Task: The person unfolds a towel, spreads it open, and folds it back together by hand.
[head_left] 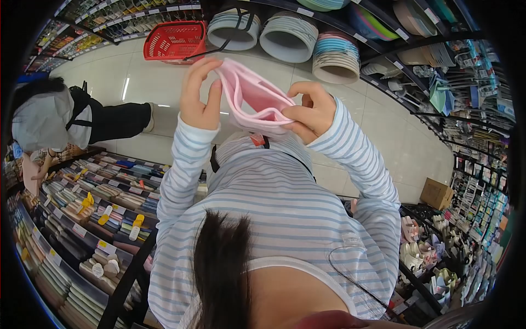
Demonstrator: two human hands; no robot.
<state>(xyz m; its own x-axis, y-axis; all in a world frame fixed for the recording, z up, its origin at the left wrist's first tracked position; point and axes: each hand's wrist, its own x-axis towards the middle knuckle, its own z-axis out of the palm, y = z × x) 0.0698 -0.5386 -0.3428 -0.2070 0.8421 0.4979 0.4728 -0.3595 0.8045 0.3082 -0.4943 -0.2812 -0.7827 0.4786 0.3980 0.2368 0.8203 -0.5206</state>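
Note:
Between my two hands a pink soft fabric pouch (255, 94) is stretched so that its mouth gapes toward me. At the pouch's left end, my left hand (200, 97) grips the rim between thumb and fingers. My right hand (312, 111) pinches the opposite end, its thumb lying over the edge. A fold of the pink fabric bulges inward near the right thumb. The pouch is held up in front of my waist, over the tiled floor. Its outer underside is mostly hidden.
A red shopping basket (174, 43) and stacked pale buckets (288, 37) stand ahead by the shelves. Another person (71, 118) in a white top is at the left, beside shelves of folded goods (87, 197). A cardboard box (436, 193) and shoe racks (419, 244) are at the right.

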